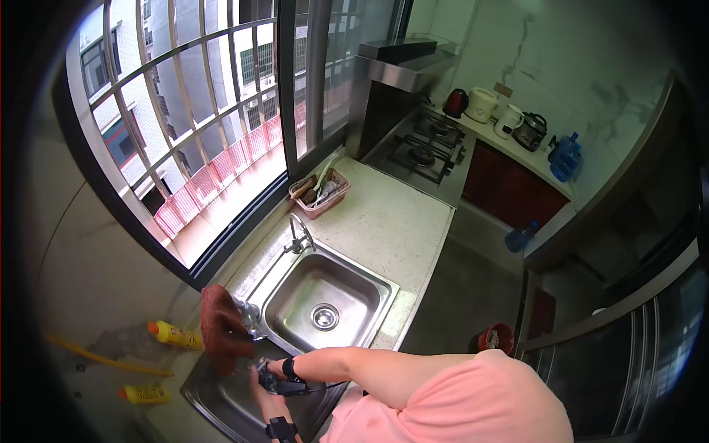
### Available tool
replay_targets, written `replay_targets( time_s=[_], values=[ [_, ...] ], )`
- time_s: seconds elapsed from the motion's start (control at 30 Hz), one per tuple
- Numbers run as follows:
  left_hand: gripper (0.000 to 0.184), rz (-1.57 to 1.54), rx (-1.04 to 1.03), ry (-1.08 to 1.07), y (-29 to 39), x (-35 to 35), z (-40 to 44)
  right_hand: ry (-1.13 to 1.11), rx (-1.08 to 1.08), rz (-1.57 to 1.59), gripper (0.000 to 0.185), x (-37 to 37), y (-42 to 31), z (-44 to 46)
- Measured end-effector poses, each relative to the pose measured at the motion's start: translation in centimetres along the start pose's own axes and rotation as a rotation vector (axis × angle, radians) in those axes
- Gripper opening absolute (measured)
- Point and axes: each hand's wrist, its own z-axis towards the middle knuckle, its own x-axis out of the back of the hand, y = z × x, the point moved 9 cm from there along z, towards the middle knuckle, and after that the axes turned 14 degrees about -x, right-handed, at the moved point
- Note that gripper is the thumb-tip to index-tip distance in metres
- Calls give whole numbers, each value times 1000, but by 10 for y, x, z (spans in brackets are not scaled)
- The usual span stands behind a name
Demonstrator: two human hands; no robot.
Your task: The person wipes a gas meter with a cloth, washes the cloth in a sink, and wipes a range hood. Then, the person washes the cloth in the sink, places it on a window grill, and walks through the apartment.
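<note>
"Black and grey, with a few pale glints: what is that between the hands?"

"Some small dark object [270, 379]. Fingers break up its outline and it is too small to name. One end looks bulky; a flatter dark part comes off it, and a thin dark cord [334, 385] shows beyond that."

"Which way does it point?"

"Its visible length slants from upper left to lower right, nearer level than upright, the bulky end to the left. I can't tell which end is its front."

"And where is it?"

"Over the nearer steel basin [220, 391], at the side by the dividing edge."

"How is the grip?"

"Left hand [261, 388] and right hand [276, 367] hold the object between them, left from below, right from above. How tightly the fingers curl, I can't tell. Both wrists wear black bands."

"What lies around?"

"Just beyond, a reddish-brown cloth [221, 325] hangs by the basin's edge. Two yellow bottles [177, 336] are off to the left. Further out come the second basin [288, 303], the tap [299, 241] and, on the pale counter [373, 214], a pink basket [332, 202] of utensils."
</note>
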Motion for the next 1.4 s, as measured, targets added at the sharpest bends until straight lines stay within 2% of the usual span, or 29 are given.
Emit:
replay_targets(
  time_s=[0.07, 0.17, 0.2, 0.23, 0.27, 0.3, 0.37, 0.4, 0.43, 0.47, 0.53, 0.6, 0.67, 0.7, 0.8, 0.83, 0.87, 0.97, 1.0, 1.1, 1.13, 1.2, 1.27, 1.37, 1.4],
  values=[
    [25, 184, -69, 42, 5, 4, -2, 91, -11, -46, 23, 8, 9, 20],
    [21, 649, -385, 72, 38, 14, 5, 255, -79, -156, 24, 19, 17, 38],
    [25, 559, -450, 83, 39, 19, 8, 309, -115, -216, 25, 20, 16, 40],
    [25, 624, -442, 106, 42, 28, 12, 359, -137, -284, 25, 12, 10, 27],
    [25, 691, -435, 126, 45, 39, 18, 503, 26, -373, 32, -26, -14, -77],
    [25, 759, -428, 147, 50, 51, 25, 496, 31, -409, 35, -38, -16, -94],
    [24, 672, -326, 116, 32, 77, 47, 480, 39, -488, 40, -48, -19, -106],
    [24, 603, -271, 112, 21, 87, 56, 535, -13, -395, 38, -42, -14, -102],
    [23, 536, -215, 110, 10, 102, 65, 575, 29, -489, 37, -42, -21, -101],
    [20, 457, -107, 20, -8, 118, 78, 614, 71, -581, 36, -41, -27, -101],
    [19, 231, 43, -32, -18, 115, 68, 651, 141, -714, 30, -29, -40, -91],
    [21, 54, 207, -98, -22, 107, 57, 522, 158, -745, 26, -11, -41, -64],
    [21, 61, 215, -100, -17, 97, 49, 345, 243, -898, 28, 12, -36, 10],
    [22, 64, 220, -103, -17, 91, 46, 270, 264, -896, 29, 25, -31, 33],
    [24, 27, 119, -23, 7, 32, 10, 186, -92, -89, 38, 16, -4, -4],
    [25, -9, 81, 25, 17, 19, -2, 148, -80, -66, 38, 12, -4, -7],
    [27, -45, 110, -30, 10, 18, 4, 110, -70, -42, 38, 8, -3, -9],
    [24, 76, -6, 117, 15, 7, 1, -8, -34, 28, 38, 0, -3, -6],
    [24, 162, -53, 109, 22, -2, -4, -46, -21, 52, 38, -1, -3, -3],
    [21, 496, -266, 81, 45, -3, -11, 127, -69, -25, 37, 12, 17, 16],
    [18, 608, -401, 102, 50, 5, 0, 185, -84, -49, 37, 15, 26, 25],
    [16, 588, -429, 143, 46, 33, 23, 301, -111, -95, 36, 21, 40, 41],
    [20, 634, -433, 187, 53, 43, 30, 446, -80, -213, 36, 12, 30, 7],
    [23, 979, -467, 64, 43, 94, 75, 493, -18, -359, 38, -39, -3, -90],
    [33, 1434, -618, -214, 14, 139, 118, 514, -38, -382, 40, -35, -3, -84]
  ],
)
